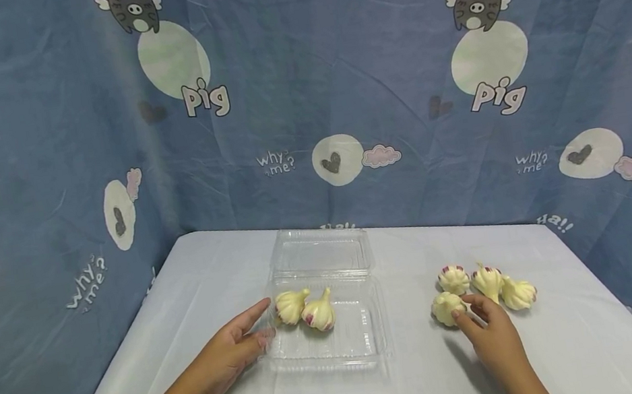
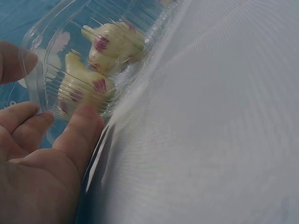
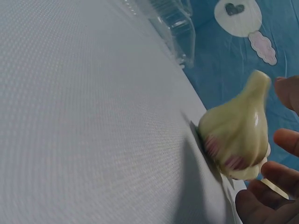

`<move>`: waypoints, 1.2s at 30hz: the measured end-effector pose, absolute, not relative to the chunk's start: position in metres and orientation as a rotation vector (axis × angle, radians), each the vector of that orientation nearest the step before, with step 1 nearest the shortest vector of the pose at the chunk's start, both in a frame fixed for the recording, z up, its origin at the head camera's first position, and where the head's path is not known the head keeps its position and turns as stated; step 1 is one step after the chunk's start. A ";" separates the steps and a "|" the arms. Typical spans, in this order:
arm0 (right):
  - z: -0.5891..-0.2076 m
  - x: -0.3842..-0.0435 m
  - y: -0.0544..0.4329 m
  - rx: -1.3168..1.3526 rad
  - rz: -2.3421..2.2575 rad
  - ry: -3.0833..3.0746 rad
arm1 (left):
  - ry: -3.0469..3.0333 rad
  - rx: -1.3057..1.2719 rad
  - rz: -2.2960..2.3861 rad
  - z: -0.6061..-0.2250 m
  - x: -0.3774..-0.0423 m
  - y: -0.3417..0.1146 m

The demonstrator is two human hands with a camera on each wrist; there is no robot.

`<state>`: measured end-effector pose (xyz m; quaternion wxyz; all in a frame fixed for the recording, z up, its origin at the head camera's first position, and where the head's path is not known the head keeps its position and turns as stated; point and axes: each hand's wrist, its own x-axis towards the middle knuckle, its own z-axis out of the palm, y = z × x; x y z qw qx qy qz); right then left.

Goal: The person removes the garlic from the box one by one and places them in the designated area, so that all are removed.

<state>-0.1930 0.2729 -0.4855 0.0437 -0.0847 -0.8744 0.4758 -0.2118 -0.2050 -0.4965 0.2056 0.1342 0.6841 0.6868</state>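
Observation:
My left hand (image 1: 232, 352) lies at the left side of an open clear plastic clamshell box (image 1: 338, 343), its fingers touching the rim and wall. Inside the box's left part, two garlic bulbs (image 1: 319, 312) rest side by side; the left wrist view shows them through the ribbed plastic (image 2: 79, 84). Over on the right, my right hand (image 1: 492, 331) is at the right edge of another garlic bulb (image 1: 446, 309). Its thumb and fingers are spread apart there, not wrapped round it. In the right wrist view this bulb (image 3: 238, 130) sits on the white surface, purple-streaked.
Behind the right hand, three more garlic bulbs (image 1: 486, 280) lie grouped on the white table (image 1: 416, 373). The box's lid (image 1: 321, 251) is folded back toward the far edge. A blue printed curtain (image 1: 300, 90) hangs behind the table and along its left side.

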 end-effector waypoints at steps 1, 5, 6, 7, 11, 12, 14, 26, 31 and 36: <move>-0.486 -0.193 0.273 -0.258 1.456 -2.673 | 1.906 0.374 1.913 -0.496 -0.212 -0.205; -0.487 -0.193 0.273 -0.255 1.450 -2.674 | 1.904 0.376 1.914 -0.497 -0.212 -0.205; -0.487 -0.193 0.273 -0.256 1.449 -2.674 | 1.904 0.376 1.914 -0.497 -0.212 -0.205; -0.487 -0.194 0.273 -0.255 1.445 -2.675 | 1.904 0.375 1.916 -0.497 -0.212 -0.205; -0.485 -0.193 0.272 -0.253 1.438 -2.671 | 1.909 0.373 1.917 -0.498 -0.213 -0.204; -0.485 -0.193 0.271 -0.249 1.439 -2.668 | 1.912 0.372 1.916 -0.498 -0.213 -0.204; -0.484 -0.192 0.271 -0.246 1.437 -2.661 | 1.913 0.370 1.915 -0.498 -0.213 -0.204; -0.484 -0.189 0.265 -0.258 1.422 -2.571 | 1.912 0.347 1.925 -0.496 -0.212 -0.204; -0.480 -0.186 0.260 -0.266 1.415 -2.476 | 1.906 0.344 1.934 -0.497 -0.212 -0.204; -0.475 -0.185 0.250 -0.222 1.443 -2.368 | 1.912 0.340 1.931 -0.497 -0.212 -0.204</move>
